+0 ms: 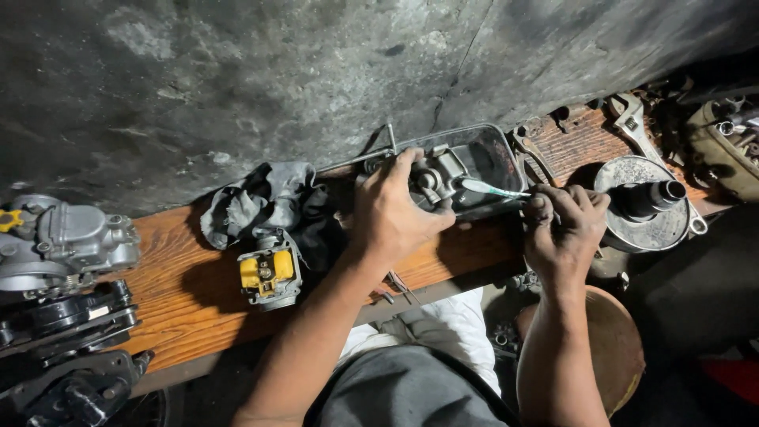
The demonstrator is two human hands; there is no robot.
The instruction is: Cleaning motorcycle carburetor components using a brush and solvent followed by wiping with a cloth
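My left hand [393, 207] grips a grey metal carburetor part [436, 175] and holds it over a dark rectangular tray [492, 150] on the wooden bench [182, 292]. My right hand [563, 225] is closed around a white and green toothbrush [492, 188], whose head points at the metal part. Both hands are dirty with grease.
A yellow and grey carburetor [270, 271] stands on the bench by a grey rag [257, 198]. Engine parts [67, 245] crowd the left end. A round metal hub [647, 202] and wrenches [632, 119] lie at the right. A rough concrete wall [316, 71] backs the bench.
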